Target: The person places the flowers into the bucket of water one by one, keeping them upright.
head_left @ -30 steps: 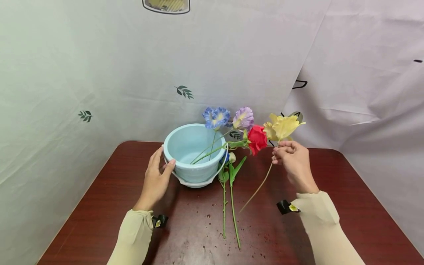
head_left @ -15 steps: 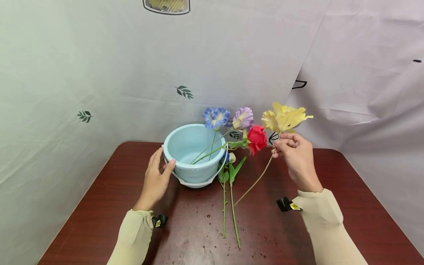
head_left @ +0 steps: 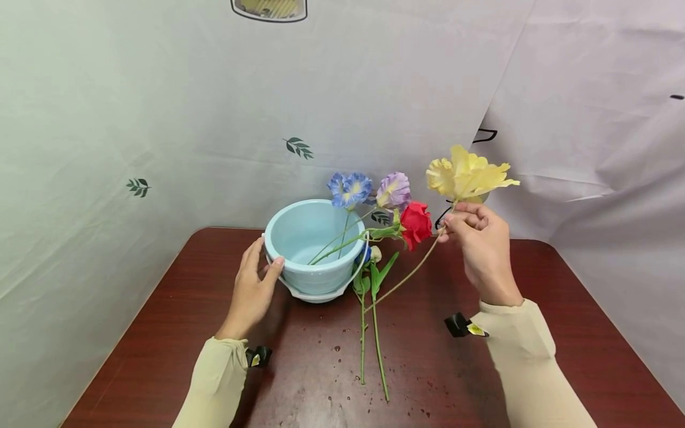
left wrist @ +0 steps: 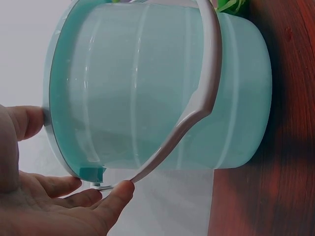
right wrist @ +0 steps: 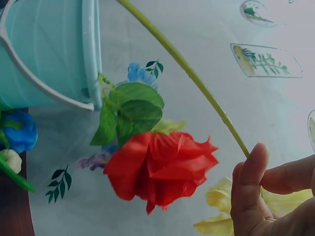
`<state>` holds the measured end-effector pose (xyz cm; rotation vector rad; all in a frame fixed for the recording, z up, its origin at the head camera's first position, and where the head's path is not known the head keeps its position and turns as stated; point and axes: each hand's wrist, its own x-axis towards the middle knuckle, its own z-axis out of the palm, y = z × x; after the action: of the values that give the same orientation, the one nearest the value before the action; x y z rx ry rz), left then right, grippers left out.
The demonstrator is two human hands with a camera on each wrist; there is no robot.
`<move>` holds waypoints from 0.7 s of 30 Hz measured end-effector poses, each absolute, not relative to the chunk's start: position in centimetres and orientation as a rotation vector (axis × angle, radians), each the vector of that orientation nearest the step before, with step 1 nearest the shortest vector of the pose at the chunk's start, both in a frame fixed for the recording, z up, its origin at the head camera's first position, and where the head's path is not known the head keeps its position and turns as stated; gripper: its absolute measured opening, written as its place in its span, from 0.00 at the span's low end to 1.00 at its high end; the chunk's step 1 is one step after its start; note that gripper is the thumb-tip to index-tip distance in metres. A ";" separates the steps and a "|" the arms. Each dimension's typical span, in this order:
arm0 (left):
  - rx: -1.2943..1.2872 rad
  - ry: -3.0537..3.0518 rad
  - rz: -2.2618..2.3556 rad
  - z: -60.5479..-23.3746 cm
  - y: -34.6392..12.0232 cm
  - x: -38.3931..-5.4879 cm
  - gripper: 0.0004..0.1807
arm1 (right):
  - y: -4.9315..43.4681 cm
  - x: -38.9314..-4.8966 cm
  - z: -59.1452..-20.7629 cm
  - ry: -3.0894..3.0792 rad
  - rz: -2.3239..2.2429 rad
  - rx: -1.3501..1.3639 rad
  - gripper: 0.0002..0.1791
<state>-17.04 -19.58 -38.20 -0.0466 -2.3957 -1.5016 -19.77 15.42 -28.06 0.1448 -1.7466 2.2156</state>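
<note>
My left hand (head_left: 253, 291) rests against the left side of the light blue bucket (head_left: 318, 279). In the left wrist view its thumb touches the rim, and its fingers lie extended by the end of the white handle (left wrist: 209, 78). My right hand (head_left: 484, 252) pinches the stem of a yellow flower (head_left: 471, 175) just below the bloom. That bloom faces up, and its long stem slants down and left over the table. A red rose (right wrist: 160, 169), a blue flower (head_left: 349, 190) and a purple flower (head_left: 393, 191) lean from the bucket over its right rim.
Two green-stemmed flowers lie on the dark red table (head_left: 316, 386), right of the bucket: a blue bloom (right wrist: 20, 132) and a whitish bud (head_left: 376, 254). Water drops dot the tabletop in front. A pale cloth (head_left: 225, 107) with leaf prints hangs behind.
My right hand has raised the yellow flower, and the lower end of its stem has swung left toward the lying stems. My left hand and the bucket have stayed in place.
</note>
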 end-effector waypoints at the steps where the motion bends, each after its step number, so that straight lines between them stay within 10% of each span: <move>1: -0.047 -2.395 -1.502 -38.2 -19.6 -17.0 0.35 | 15.3 -19.8 -28.0 -1.721 2.224 0.158 0.11; 21: -0.071 -2.356 -1.497 -38.5 -19.6 -17.3 0.34 | 13.5 -19.8 -26.5 -1.512 2.258 0.257 0.10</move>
<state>-17.26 -19.58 -38.45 -0.0709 -2.3558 -1.4968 -19.77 13.53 -26.52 0.2571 -1.5117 2.2578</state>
